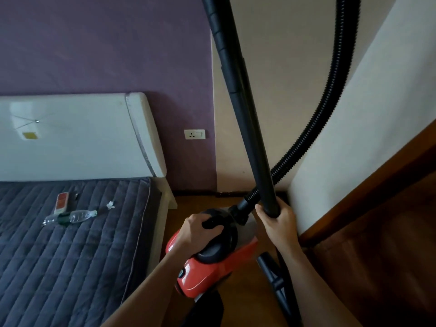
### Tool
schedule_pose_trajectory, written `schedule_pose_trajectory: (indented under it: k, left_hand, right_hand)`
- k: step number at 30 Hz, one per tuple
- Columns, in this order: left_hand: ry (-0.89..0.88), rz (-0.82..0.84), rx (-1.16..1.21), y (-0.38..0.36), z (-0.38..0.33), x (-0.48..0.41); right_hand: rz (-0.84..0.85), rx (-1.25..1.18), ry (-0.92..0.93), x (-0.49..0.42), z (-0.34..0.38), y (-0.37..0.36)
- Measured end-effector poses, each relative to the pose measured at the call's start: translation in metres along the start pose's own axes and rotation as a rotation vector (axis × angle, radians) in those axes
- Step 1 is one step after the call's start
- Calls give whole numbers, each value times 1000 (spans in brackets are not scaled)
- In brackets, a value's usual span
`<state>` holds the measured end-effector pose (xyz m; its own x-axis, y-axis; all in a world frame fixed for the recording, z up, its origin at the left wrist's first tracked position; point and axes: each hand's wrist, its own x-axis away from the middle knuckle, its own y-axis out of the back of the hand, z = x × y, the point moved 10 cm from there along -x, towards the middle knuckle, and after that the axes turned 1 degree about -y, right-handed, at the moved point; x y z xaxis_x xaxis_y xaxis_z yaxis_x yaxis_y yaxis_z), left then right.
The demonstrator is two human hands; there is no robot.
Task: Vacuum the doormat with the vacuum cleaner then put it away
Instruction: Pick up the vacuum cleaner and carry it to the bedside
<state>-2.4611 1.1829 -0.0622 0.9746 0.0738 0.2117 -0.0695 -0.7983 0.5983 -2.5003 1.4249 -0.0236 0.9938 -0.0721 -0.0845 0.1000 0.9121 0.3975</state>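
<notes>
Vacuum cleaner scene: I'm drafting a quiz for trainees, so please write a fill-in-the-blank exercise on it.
The left hand holds the red vacuum cleaner by its black ____. The right hand grips the rigid tube, which points ____. On the mattress lies a clear plastic ____.
Missing words: handle; upward; bottle.

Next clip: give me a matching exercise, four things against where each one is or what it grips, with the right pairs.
Things:
1. left hand
2. right hand
3. bottle
4. socket

Places or states:
A. on the purple wall
B. lying on the mattress
C. gripping the end of the black tube
D. gripping the red vacuum at its top

Pairs: 1-D, 2-C, 3-B, 4-A
</notes>
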Motion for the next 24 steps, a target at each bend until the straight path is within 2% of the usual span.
schedule_pose_trajectory:
  k: [9,13,24]
  left_hand:
    - [15,116,22,12,0,-118]
    - [-33,167,-5,10,-8,-157]
    - [-35,206,-29,-8,-20,-216]
  right_hand:
    - [-163,18,-147,-97,0,-11]
    - [-199,2,-150,-127,-3,-16]
    - [-207,17,-166,-171,-33,-6]
